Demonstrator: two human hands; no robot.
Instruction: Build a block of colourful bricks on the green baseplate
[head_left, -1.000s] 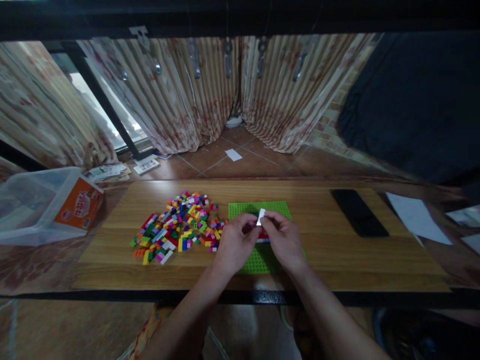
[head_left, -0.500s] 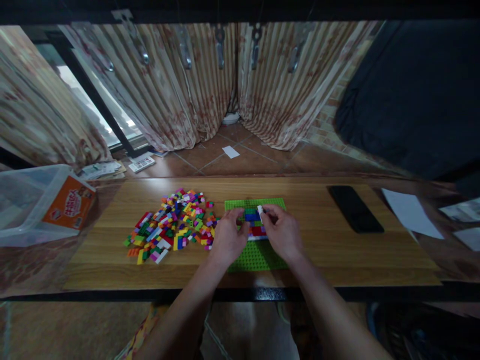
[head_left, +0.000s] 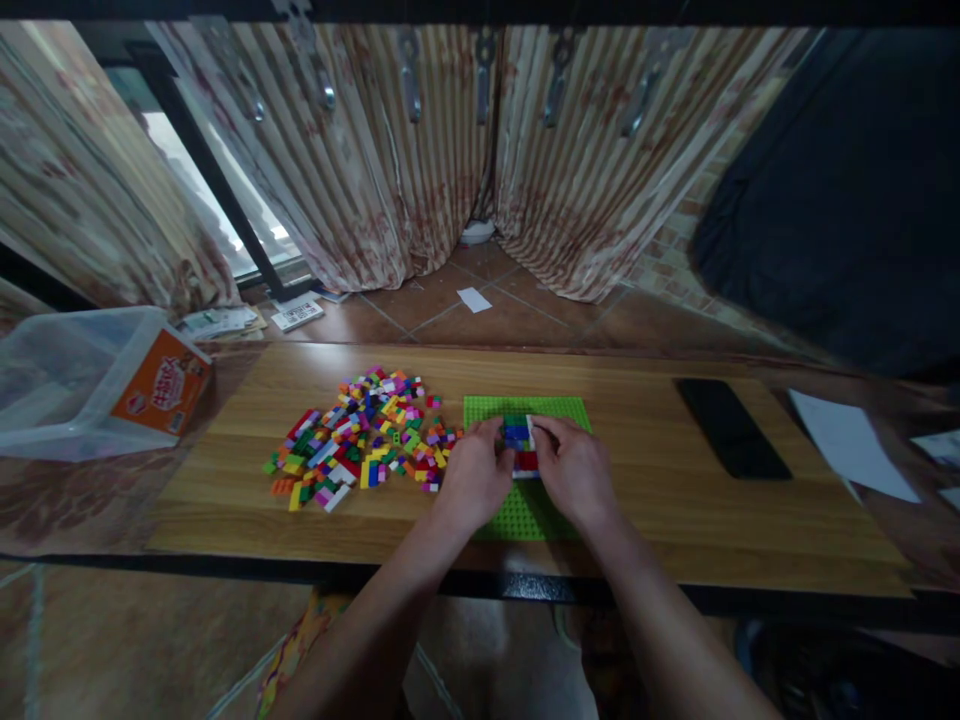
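Note:
My left hand rests at the left side of the built bricks, its thumb and forefinger curved and apart with a gap between them. My right hand pinches a white brick at the right edge of the build. Between the hands sit blue bricks with green bricks behind them. Nearer me are red bricks and a white row. All of these stand on a green baseplate. My fingers hide parts of the build.
Left of the baseplate lies a spread-out pile of loose coloured bricks. A black phone is on the wooden table to the right. Beyond the left end stands a clear plastic bin; paper lies past the right side.
The white brick in my right hand has gone from tilted above the build to down against its right edge. The whole view has shifted slightly.

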